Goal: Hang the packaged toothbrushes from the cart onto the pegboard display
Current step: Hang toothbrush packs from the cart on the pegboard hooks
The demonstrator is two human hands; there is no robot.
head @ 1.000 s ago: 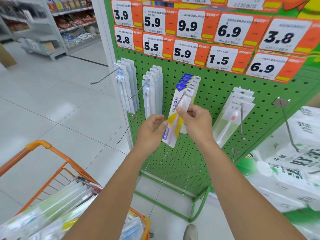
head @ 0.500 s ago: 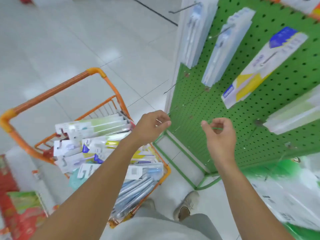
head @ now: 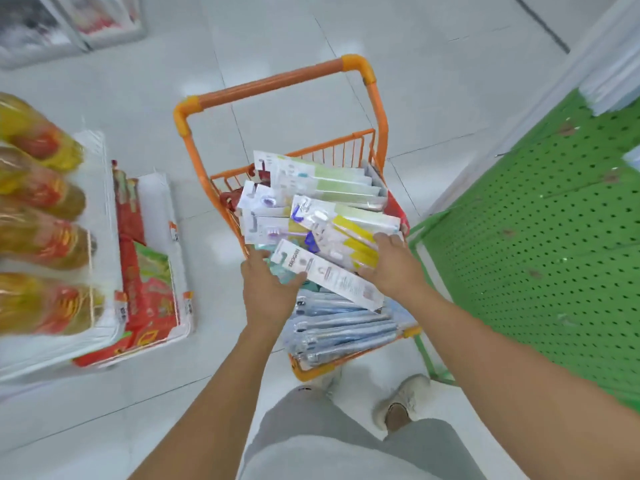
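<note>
1. Toothbrush packs point(head: 325, 192) lie piled in the orange cart point(head: 273, 81), stacked flat in several layers and filling its basket from the handle end to the near rim.
2. A white pack with printed text point(head: 329, 277) lies slantwise on top of the pile, near the cart's near end, between the two hands.
3. Left hand point(head: 268, 294) is over the cart's left side; its thumb curls against the lower edge of the white pack with printed text, while the fingers reach under or past it, so how they lie there cannot be told.
4. Right hand point(head: 393, 268) is over the cart's right side, with its fingers laid on the yellow-striped packs point(head: 353, 237) and its thumb side against the white pack's right end; whether it truly pinches a pack cannot be told.
5. Blue-toned packs point(head: 343, 327) lie at the bottom of the pile, at the cart's nearest end.
6. Right of the cart stands the green pegboard point(head: 540, 244), its foot frame just beside the basket.
7. Left of the cart sit red and green packaged goods point(head: 145, 271) on the floor, and further left, bottles of yellow oil point(head: 38, 209) on a white shelf.
8. Nearer than the cart, a shoe point(head: 398, 400) and grey trouser legs point(head: 329, 441) show on the pale tiled floor point(head: 104, 410).
</note>
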